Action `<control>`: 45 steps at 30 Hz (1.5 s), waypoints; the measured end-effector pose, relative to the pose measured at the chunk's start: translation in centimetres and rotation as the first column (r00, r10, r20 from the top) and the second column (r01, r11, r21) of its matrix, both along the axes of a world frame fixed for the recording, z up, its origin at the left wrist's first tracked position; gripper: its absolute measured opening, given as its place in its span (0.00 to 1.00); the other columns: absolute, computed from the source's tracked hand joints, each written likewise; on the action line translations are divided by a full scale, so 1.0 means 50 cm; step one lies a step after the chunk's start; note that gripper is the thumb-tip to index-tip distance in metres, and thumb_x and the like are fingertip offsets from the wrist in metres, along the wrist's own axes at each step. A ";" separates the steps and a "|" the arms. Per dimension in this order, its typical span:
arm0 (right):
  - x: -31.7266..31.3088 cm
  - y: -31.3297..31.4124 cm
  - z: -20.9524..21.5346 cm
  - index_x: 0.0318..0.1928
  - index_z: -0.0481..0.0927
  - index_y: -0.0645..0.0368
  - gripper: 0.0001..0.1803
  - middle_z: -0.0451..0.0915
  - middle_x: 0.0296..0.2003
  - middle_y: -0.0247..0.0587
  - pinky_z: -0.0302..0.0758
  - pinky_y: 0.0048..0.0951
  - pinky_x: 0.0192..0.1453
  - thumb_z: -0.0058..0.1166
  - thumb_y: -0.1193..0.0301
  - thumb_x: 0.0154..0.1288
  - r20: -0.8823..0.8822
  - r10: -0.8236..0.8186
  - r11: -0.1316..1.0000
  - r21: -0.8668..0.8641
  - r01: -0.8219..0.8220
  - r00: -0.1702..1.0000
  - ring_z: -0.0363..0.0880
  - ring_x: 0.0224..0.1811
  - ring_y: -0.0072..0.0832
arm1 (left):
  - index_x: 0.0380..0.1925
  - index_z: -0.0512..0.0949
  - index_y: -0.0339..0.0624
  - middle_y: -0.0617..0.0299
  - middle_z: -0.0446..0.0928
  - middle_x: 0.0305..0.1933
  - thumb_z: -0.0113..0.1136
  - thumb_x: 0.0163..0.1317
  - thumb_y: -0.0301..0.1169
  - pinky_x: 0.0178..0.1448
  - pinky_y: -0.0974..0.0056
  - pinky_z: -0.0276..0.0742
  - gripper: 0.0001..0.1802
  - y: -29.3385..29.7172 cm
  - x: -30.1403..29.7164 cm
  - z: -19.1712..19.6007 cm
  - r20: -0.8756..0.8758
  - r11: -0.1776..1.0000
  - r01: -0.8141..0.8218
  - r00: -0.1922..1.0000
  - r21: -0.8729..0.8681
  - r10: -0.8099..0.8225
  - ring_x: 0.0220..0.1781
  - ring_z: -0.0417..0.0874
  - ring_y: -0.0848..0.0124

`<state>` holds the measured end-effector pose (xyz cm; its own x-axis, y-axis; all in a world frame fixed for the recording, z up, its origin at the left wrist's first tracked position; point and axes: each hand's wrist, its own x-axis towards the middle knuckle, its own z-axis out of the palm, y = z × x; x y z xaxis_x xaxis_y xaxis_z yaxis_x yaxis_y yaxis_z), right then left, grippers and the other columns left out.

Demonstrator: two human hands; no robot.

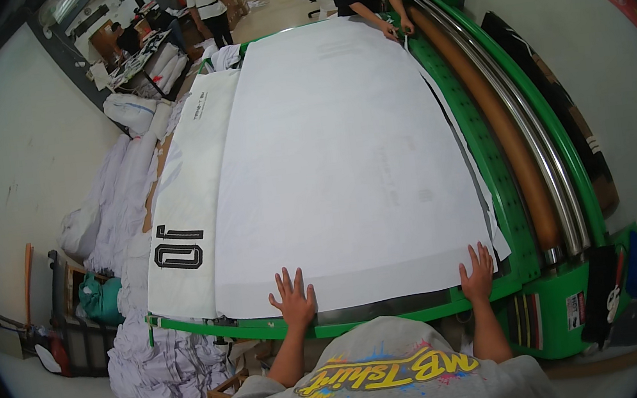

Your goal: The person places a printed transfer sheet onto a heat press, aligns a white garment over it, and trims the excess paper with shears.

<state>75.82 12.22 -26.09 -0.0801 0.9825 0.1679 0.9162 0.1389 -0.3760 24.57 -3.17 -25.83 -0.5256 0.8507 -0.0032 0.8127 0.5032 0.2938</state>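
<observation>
A large white sheet (329, 151) lies spread over the green-framed machine table. My left hand (294, 299) rests flat on its near edge, fingers spread. At the sheet's near right corner my right hand (477, 272) lies with fingers stretched out, holding nothing. Left of the plain sheet runs a white strip (203, 149) with large black printing near its lower end. Across the table, a co-worker's hands (398, 30) are at the far right corner of the sheet, and what they pinch is too small to make out.
Along the right side run a brown roller (490, 116) and shiny metal rollers (544, 142) in the green frame (511, 200). Piles of white cloth (168, 365) crowd the left side. A teal bag (100, 298) sits by the left wall. More people stand at the back.
</observation>
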 end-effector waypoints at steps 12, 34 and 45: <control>0.000 -0.007 0.005 0.83 0.72 0.50 0.36 0.62 0.87 0.45 0.51 0.57 0.93 0.62 0.62 0.77 0.014 0.002 1.000 0.009 -0.002 1.000 0.55 0.91 0.50 | 0.86 0.67 0.67 0.57 0.48 0.97 0.56 0.79 0.54 0.85 0.17 0.35 0.37 0.003 0.001 0.004 0.005 1.000 -0.008 1.000 -0.027 0.008 0.97 0.42 0.53; -0.003 -0.006 0.005 0.82 0.72 0.53 0.37 0.63 0.87 0.49 0.51 0.57 0.94 0.63 0.61 0.76 0.010 0.007 1.000 0.019 -0.007 1.000 0.55 0.90 0.52 | 0.86 0.68 0.67 0.57 0.49 0.96 0.56 0.79 0.54 0.84 0.17 0.37 0.37 0.000 -0.002 -0.006 -0.027 1.000 -0.002 1.000 -0.004 0.001 0.97 0.43 0.52; 0.001 -0.003 0.003 0.83 0.72 0.51 0.37 0.63 0.87 0.47 0.50 0.56 0.94 0.63 0.60 0.76 0.017 -0.002 1.000 0.004 0.002 1.000 0.55 0.91 0.50 | 0.86 0.68 0.67 0.58 0.49 0.96 0.58 0.79 0.53 0.84 0.17 0.37 0.37 0.002 0.003 -0.004 -0.022 1.000 -0.006 1.000 0.018 0.006 0.97 0.44 0.53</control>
<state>75.84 12.06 -25.93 -0.0806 0.9820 0.1707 0.9227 0.1383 -0.3599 24.72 -3.09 -26.02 -0.5303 0.8474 0.0239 0.8162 0.5027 0.2849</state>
